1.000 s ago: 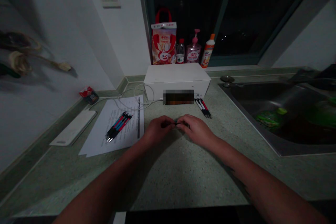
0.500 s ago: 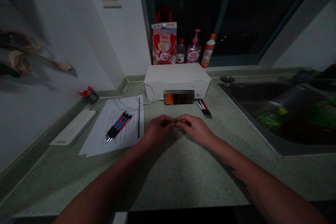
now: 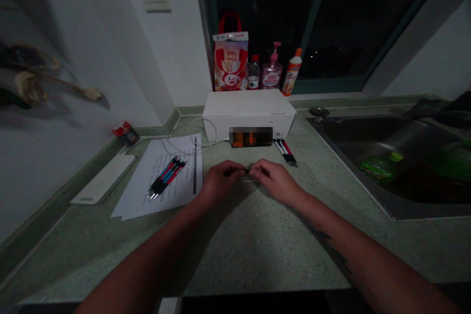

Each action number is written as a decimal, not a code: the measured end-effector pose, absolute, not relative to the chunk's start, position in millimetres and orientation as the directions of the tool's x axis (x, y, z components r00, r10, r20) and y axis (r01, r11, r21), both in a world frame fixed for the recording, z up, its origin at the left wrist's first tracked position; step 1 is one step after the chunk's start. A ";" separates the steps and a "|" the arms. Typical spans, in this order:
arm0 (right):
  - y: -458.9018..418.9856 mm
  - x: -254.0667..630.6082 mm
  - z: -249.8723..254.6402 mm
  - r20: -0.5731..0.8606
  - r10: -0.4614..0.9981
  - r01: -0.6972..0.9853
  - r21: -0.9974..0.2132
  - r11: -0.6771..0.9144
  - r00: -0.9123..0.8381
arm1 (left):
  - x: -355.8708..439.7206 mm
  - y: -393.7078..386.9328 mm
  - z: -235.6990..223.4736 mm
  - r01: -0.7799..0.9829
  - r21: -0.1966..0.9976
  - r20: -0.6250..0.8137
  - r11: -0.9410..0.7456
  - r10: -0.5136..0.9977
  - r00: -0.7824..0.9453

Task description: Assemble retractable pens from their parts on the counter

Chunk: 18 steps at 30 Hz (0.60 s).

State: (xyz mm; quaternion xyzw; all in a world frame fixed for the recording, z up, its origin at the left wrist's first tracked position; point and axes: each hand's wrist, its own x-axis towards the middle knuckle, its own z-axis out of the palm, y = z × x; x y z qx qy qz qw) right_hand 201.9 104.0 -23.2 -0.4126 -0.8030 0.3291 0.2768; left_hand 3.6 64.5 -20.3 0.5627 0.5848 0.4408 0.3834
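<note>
My left hand and my right hand meet above the counter, fingers closed in a pinch. Between the fingertips shows a small dark piece, mostly hidden, too small to name. A thin pale strip lies just under the fingers. Beyond my right hand, several white and red click pens with black grips lie on the counter. To the left, several blue and red pens lie side by side on printed paper sheets.
A white box stands behind my hands, with a blurred-out phone-like device and white cable in front. Bottles and a red-pink bag line the back. A sink is at right; a white slab lies at left.
My fingertips have drawn slightly apart, and more of the small dark piece shows between them. Otherwise the hands, pens and papers stay in place.
</note>
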 end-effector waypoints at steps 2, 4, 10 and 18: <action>103.8 201.9 -22.9 0.151 0.843 0.493 -0.752 0.437 -0.517 | 3.3 64.7 -21.1 0.308 0.951 0.049 -0.025 0.996 -0.069; 103.5 201.9 -22.2 0.150 0.854 0.498 -0.757 0.423 -0.498 | 3.0 65.2 -21.7 0.300 0.954 0.051 -0.028 0.996 -0.068; 103.6 202.3 -21.6 0.156 0.838 0.505 -0.736 0.451 -0.522 | 2.3 65.1 -20.6 0.326 0.945 0.047 -0.022 0.997 -0.068; 103.2 202.4 -20.4 0.173 0.830 0.508 -0.719 0.475 -0.531 | 2.7 64.9 -21.0 0.351 0.936 0.017 0.008 0.998 -0.068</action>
